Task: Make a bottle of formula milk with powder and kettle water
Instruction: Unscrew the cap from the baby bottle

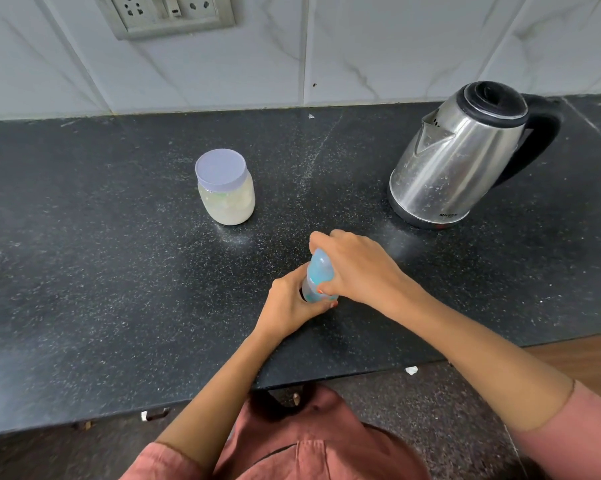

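Note:
A small baby bottle (pixel 315 287) with a translucent blue cap stands on the black counter (pixel 119 271) near its front edge. My left hand (pixel 288 303) grips the bottle's body from the left. My right hand (pixel 358 268) is curled over the cap from above and the right, thumb on its side. A clear jar of pale formula powder (pixel 227 190) with a lilac lid, closed, stands behind and to the left. A steel electric kettle (pixel 455 161) with a black lid and handle stands at the back right, spout facing left.
A white tiled wall (pixel 361 46) with a socket panel (pixel 169 13) rises behind the counter. The counter's front edge runs just behind my forearms; floor and a wooden surface (pixel 583 362) lie below at the right.

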